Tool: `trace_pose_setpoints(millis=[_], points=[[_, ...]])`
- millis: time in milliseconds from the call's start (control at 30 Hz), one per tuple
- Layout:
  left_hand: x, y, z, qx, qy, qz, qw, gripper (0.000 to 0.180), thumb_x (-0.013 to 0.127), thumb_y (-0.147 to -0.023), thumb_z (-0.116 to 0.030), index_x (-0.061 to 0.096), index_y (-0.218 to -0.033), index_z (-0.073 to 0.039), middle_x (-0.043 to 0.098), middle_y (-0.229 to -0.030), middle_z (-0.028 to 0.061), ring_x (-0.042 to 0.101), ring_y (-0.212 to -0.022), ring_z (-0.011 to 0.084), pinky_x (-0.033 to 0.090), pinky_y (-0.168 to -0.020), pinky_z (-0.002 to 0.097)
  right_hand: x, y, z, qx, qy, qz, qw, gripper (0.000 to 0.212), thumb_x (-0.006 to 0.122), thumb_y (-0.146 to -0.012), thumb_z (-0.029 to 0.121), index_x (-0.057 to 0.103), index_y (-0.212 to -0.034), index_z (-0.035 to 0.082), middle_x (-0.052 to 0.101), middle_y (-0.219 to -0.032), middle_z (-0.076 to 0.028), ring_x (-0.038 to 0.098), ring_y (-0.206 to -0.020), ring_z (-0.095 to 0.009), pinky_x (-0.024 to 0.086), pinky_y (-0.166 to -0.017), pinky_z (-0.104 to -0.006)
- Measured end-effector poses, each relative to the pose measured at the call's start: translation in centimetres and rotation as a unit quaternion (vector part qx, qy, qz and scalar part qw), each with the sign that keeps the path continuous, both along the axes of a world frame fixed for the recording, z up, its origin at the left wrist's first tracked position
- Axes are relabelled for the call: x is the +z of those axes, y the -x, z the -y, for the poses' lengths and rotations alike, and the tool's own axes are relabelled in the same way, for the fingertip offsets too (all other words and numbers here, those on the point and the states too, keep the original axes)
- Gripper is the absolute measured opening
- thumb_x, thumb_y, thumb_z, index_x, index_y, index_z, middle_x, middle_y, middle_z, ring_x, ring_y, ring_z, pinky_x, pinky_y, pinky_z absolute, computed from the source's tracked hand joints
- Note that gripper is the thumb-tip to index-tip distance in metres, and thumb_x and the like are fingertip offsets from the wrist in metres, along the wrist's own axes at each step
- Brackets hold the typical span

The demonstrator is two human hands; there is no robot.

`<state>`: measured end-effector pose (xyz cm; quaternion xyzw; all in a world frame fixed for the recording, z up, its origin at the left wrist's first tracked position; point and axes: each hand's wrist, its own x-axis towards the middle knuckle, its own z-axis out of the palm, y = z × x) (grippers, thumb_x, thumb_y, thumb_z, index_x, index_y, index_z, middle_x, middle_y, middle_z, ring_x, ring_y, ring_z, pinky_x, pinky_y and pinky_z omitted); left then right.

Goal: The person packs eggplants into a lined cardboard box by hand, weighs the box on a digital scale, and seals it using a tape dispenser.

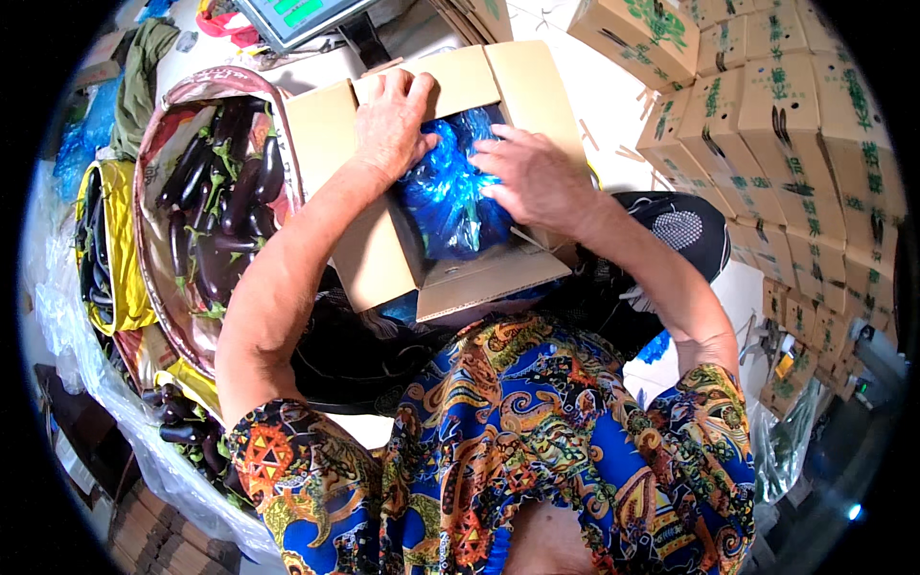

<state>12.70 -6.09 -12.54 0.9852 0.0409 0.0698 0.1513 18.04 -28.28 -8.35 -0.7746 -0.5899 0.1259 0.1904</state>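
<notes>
An open cardboard box [372, 254] stands before me with its flaps folded outward. Inside it a shiny blue plastic bag [450, 206] is gathered and crumpled at the top; what the bag holds is hidden. My left hand [391, 125] lies over the box's far left corner, its fingers stretched across the far flap [460, 81] and its thumb beside the bag. From the right, my right hand [537, 177] reaches over the box, fingers apart and slightly bent, their tips at the bag's gathered top. That hand is a little blurred.
Left of the box, a large round-rimmed basket [158, 105] holds many dark eggplants [230, 192]. A yellow bag [129, 240] of more eggplants stands beyond it. Printed cartons [786, 144] are stacked at the right. A scale [297, 19] stands at the far side.
</notes>
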Motion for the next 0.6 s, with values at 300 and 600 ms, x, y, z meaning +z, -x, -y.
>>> trace_pose_setpoints(millis=[300, 600], points=[[0.4, -0.8, 0.8, 0.005, 0.013, -0.013, 1.000, 0.077, 0.080, -0.058, -0.010, 0.044, -0.126, -0.012, 0.049, -0.113, 0.0153, 0.049, -0.109, 0.0375, 0.047, -0.089, 0.0456, -3.4, -0.2, -3.1, 0.058, 0.025, 0.078, 0.995, 0.042, 0.063, -0.084, 0.025, 0.060, -0.121, 0.004, 0.058, -0.125, -0.010, 0.047, -0.122, -0.028, 0.035, -0.097, -0.0436], [-0.3, 0.0, 0.2, 0.017, -0.002, -0.010, 1.000, 0.071, 0.079, -0.060, -0.007, 0.046, -0.123, -0.013, 0.048, -0.115, 0.0123, 0.047, -0.112, 0.0350, 0.050, -0.085, 0.0451, 5.6, 0.2, 0.5, 0.177, 0.176, -0.158, 0.955, 0.063, 0.078, -0.069, 0.040, 0.057, -0.117, 0.004, 0.060, -0.114, -0.012, 0.055, -0.111, -0.031, 0.044, -0.088, -0.0477]])
